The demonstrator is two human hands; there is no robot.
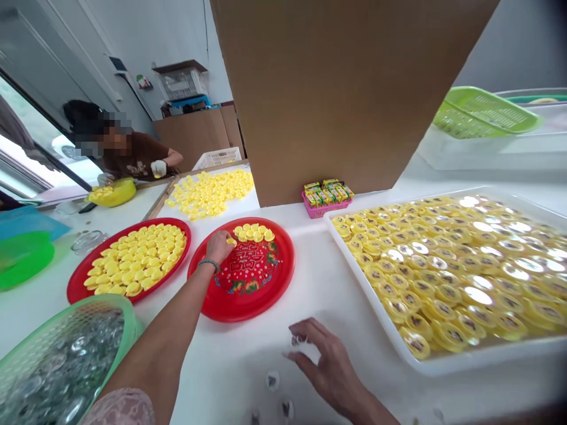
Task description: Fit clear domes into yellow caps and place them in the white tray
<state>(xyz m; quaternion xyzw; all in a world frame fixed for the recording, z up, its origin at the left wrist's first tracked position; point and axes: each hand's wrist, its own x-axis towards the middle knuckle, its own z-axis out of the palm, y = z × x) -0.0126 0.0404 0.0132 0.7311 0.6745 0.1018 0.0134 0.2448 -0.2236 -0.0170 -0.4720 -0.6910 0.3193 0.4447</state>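
Observation:
On the red plate (261,295) with a printed pattern, my left hand (218,248) pinches a small yellow round piece (231,241). It is beside a cluster of similar yellow pieces (254,232) at the plate's far side. Over the white table, my right hand (330,363) is open, its thumb and fingers apart. A small clear piece with a dark mark (298,340) shows between its fingertips; whether they touch it I cannot tell. Similar clear pieces (272,381) lie to the left of this hand.
Left stand a red plate of yellow pieces (137,260) and a green basket of clear pieces (62,366). A white tray of yellow discs (425,369) lies right. A cardboard panel (336,94) rises behind a pink basket (325,209). Another person (137,156) works beyond, near a yellow bowl (117,193).

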